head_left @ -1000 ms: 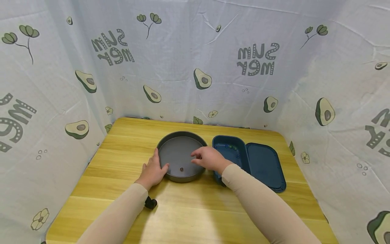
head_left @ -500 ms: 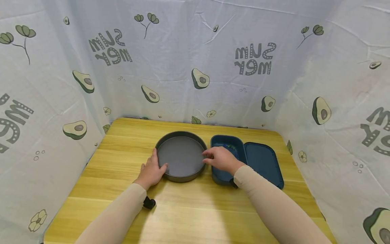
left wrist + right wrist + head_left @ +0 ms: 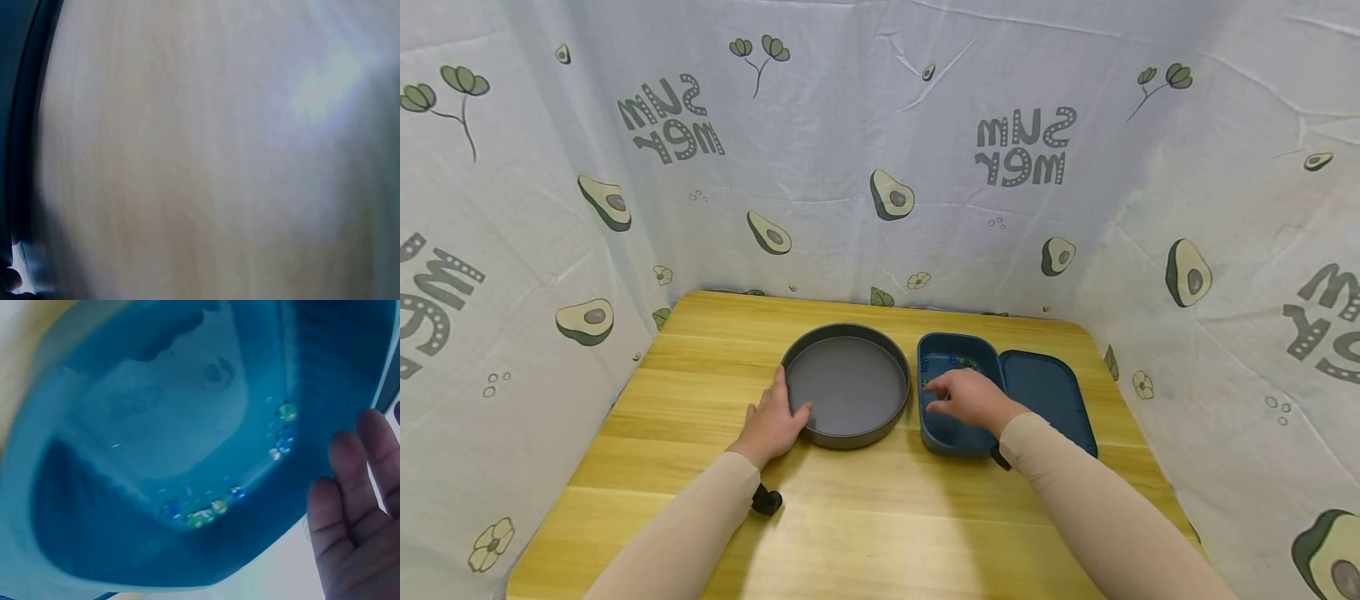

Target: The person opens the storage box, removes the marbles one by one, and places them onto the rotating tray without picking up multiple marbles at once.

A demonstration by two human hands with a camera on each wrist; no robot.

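My left hand (image 3: 772, 422) rests against the left rim of a round dark grey cake pan (image 3: 847, 383), its thumb and fingers spread along the rim. To the right, my right hand (image 3: 970, 398) hangs over a dark blue plastic box (image 3: 951, 446), fingers loosely extended. Several small glass marbles (image 3: 212, 512), green, blue and yellow, lie along the box's bottom edges. In the right wrist view, relaxed fingers (image 3: 350, 481) reach over the box's side wall and hold nothing. The left wrist view shows mostly blurred tabletop (image 3: 187, 150), with the left fingers out of view.
A flat blue lid (image 3: 1052, 396) lies on the wooden table (image 3: 850, 525), against the box's right side. A white printed curtain (image 3: 850, 150) closes off the back and both sides. Black wrist-camera parts (image 3: 767, 500) stick out beneath the left sleeve.
My right hand has moved right, from over the pan to over the blue box. A small brownish marble seen in the pan is no longer visible there. My left hand stays at the rim.
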